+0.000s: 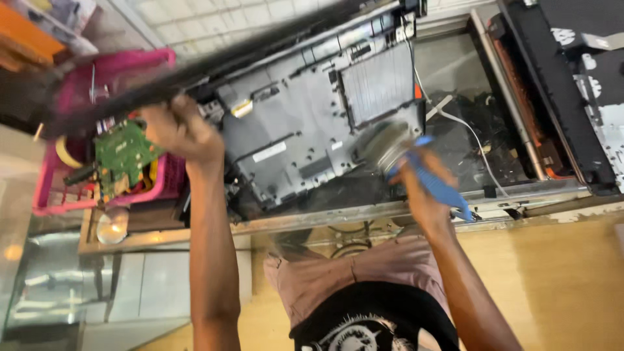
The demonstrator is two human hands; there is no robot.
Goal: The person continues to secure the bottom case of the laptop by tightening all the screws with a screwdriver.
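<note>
Left hand (179, 130) grips laptop lid (195, 71); right hand (422, 179) brushes chassis (292, 143).

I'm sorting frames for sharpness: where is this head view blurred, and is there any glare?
Head view: the brush in the right hand is smeared by motion, and the dark lid the left hand holds is streaked too; the grey laptop base is softly blurred; the green board is sharper; mild glare lies on the glass.

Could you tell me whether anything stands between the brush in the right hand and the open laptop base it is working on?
Nothing visible does. The right hand holds the blue-handled brush, whose blurred bristles meet the laptop base directly. The left hand grips the raised lid off to the side, and the white cable lies beyond.
</note>
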